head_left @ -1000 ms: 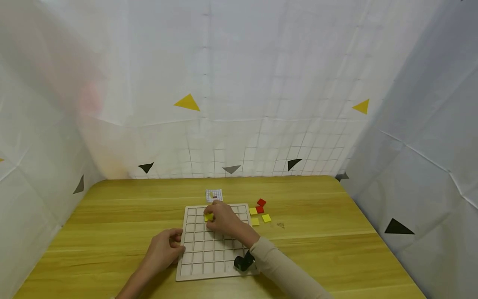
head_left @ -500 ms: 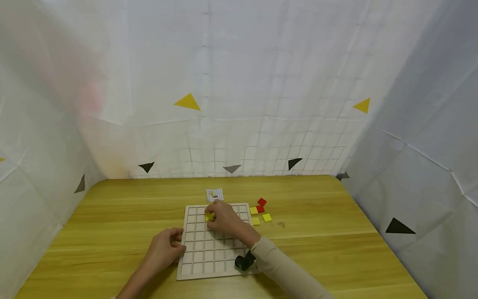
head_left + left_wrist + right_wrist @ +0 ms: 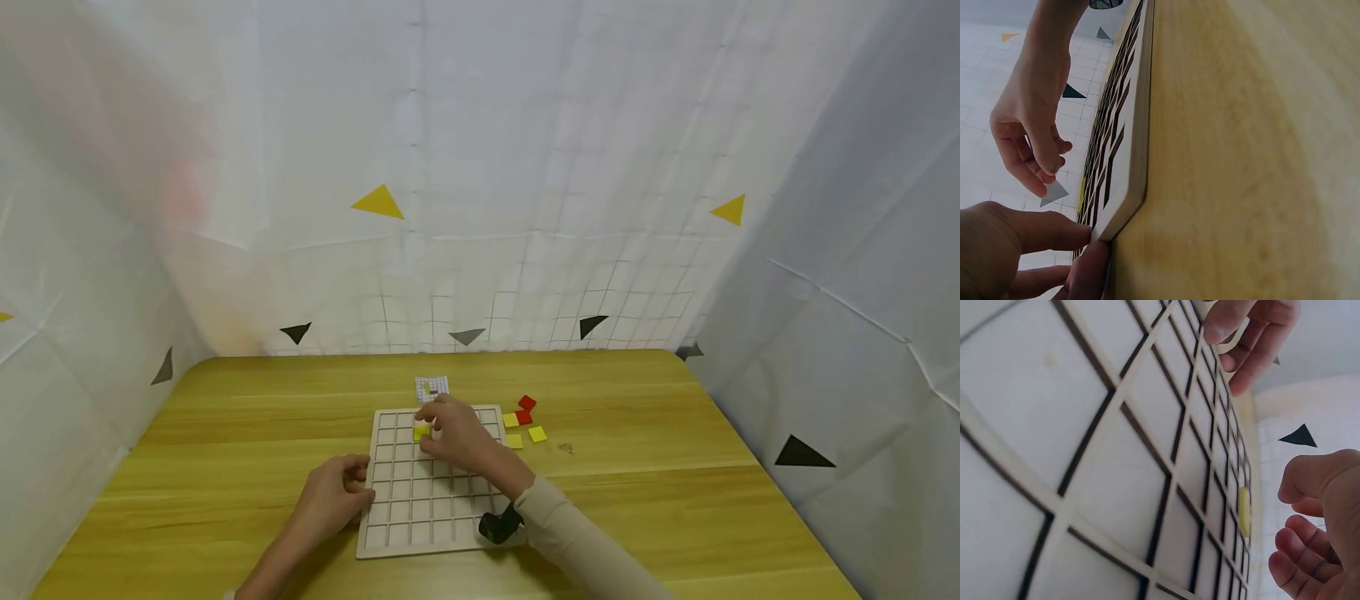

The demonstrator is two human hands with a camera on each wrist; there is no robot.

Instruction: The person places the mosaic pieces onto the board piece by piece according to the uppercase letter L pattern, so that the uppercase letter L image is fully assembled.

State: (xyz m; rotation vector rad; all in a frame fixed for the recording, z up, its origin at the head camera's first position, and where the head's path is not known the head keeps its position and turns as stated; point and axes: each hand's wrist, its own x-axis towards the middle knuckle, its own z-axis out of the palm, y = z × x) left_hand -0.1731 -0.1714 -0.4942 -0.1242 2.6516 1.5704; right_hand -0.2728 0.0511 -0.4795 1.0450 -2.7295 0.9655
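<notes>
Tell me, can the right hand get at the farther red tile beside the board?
Probably yes: the right hand looks empty, and the farther red tile lies uncovered on the table, with nothing visible standing between them.

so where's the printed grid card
In the head view, the printed grid card lies beyond the board, left of the red tiles, near the right hand.

- The left grip point(image 3: 328, 500) has thumb and finger pinched close.
- The right grip point(image 3: 459, 433) is farther forward, its fingers bent, thumb apart from them.
- The left arm point(image 3: 273, 562) and right arm point(image 3: 562, 521) both slant in toward the middle.
</notes>
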